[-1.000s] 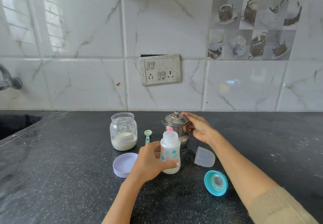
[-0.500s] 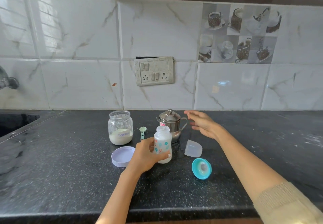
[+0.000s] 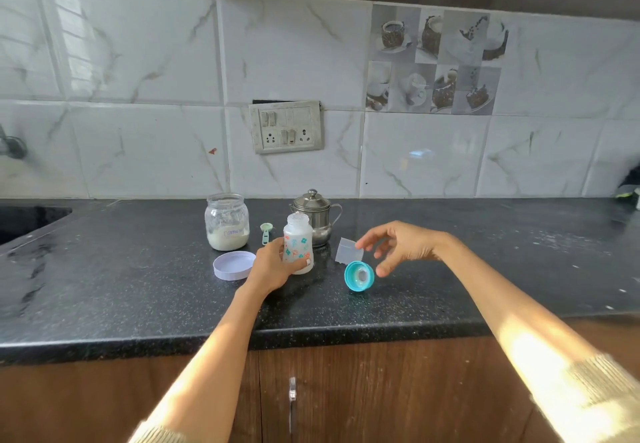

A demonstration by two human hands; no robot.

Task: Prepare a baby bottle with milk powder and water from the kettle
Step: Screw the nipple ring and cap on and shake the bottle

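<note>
I am gripping the baby bottle (image 3: pixel 298 242) with my left hand (image 3: pixel 273 266), fingers and thumb wrapping around its lower body; it is standing upright and uncapped on the black countertop (image 3: pixel 138 290), just in front of the steel kettle (image 3: pixel 316 216). The kettle is sitting with its lid on, handle pointing to my right. My right hand (image 3: pixel 401 243) is hovering above the counter, fingers spread and loosely bent, holding nothing, just beside and above the teal nipple ring (image 3: pixel 359 275), which is lying tilted on the counter. The clear bottle cap (image 3: pixel 349 250) is resting between the ring and the kettle, partly behind my fingertips. To the left of the bottle, the glass jar of milk powder (image 3: pixel 227 221) is standing open, roughly a third full, with its pale lid (image 3: pixel 233 264) lying upturned in front of it. The green measuring scoop (image 3: pixel 266 232) is lying between jar and bottle. A switchboard (image 3: pixel 286 127) is sitting on the tiled wall behind.
</note>
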